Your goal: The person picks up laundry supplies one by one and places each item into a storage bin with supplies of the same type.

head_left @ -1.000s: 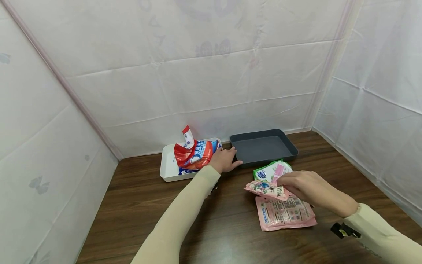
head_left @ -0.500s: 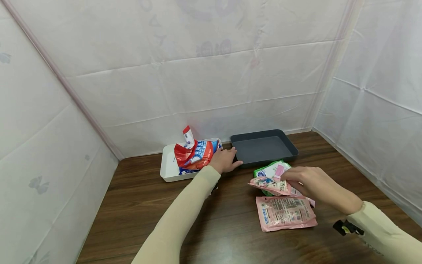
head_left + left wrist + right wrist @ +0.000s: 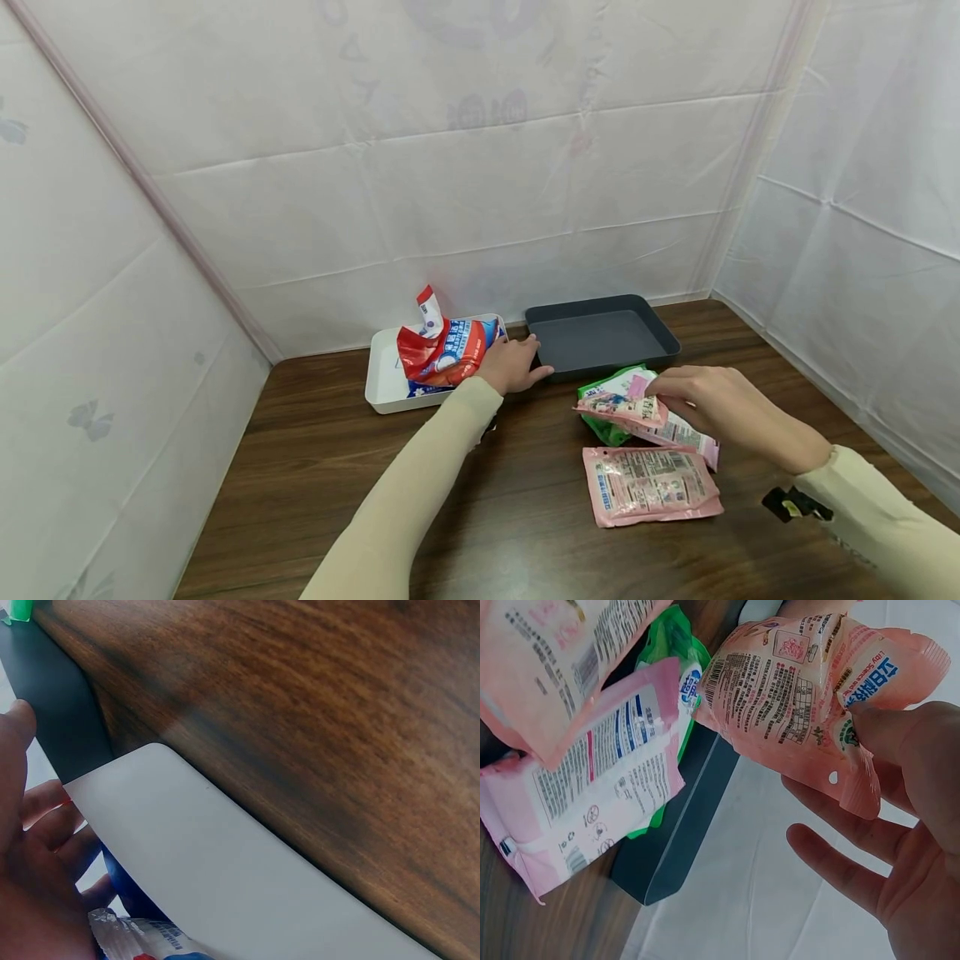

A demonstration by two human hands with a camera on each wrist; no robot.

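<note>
My right hand (image 3: 708, 404) pinches a pink printed pouch (image 3: 769, 694) by one end between thumb and forefinger, its other fingers spread in the right wrist view. The pouch hangs over a green-and-white packet (image 3: 602, 429) and a lilac-and-white packet (image 3: 592, 776), which overlap on the table. Nearer the front lies a second pink pouch (image 3: 652, 487), printed back up. Fingers extended, my left hand (image 3: 508, 365) rests where the white tray (image 3: 381, 379) meets the dark grey tray (image 3: 600, 333). Beside it, a red-and-blue bag (image 3: 461, 350) sits in the white tray, over a dark blue packet (image 3: 423, 389).
The wooden table (image 3: 300, 475) backs onto white sheeting (image 3: 465, 183), which also rises at both sides. Both trays stand near the back wall, side by side. The packets lie just in front of the dark tray.
My right hand has drawn the pink pouch up and slightly right, off the second pink pouch, uncovering more of it and the lilac packet. The left hand has stayed put.
</note>
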